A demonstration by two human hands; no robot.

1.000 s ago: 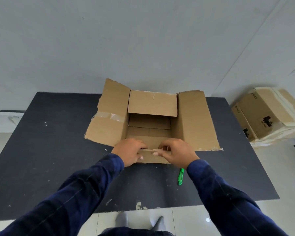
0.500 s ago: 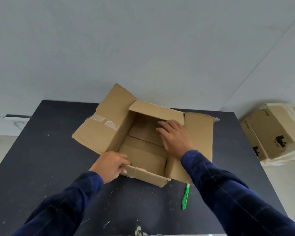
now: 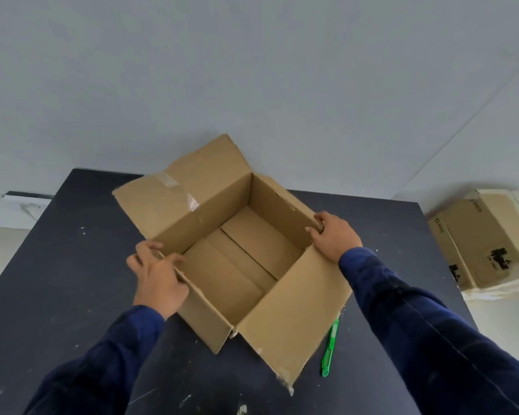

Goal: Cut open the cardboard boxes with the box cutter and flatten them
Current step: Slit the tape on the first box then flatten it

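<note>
An open brown cardboard box (image 3: 237, 265) sits turned cornerwise on the black table (image 3: 57, 265), its top flaps spread outward. My left hand (image 3: 156, 277) grips the near-left corner of its rim, fingers curled over the edge. At the right corner of the rim, my right hand (image 3: 334, 238) grips the cardboard. The green box cutter (image 3: 330, 347) lies on the table just right of the box's near flap, held by neither hand.
A second, closed cardboard box (image 3: 486, 238) with black markings lies on the floor to the right of the table, on white sheets. A grey wall stands behind the table. White scraps dot the tabletop.
The box has been turned cornerwise. My right hand came out of the box and took the right corner; my left hand shifted to the near-left corner. The far flap has folded outward.
</note>
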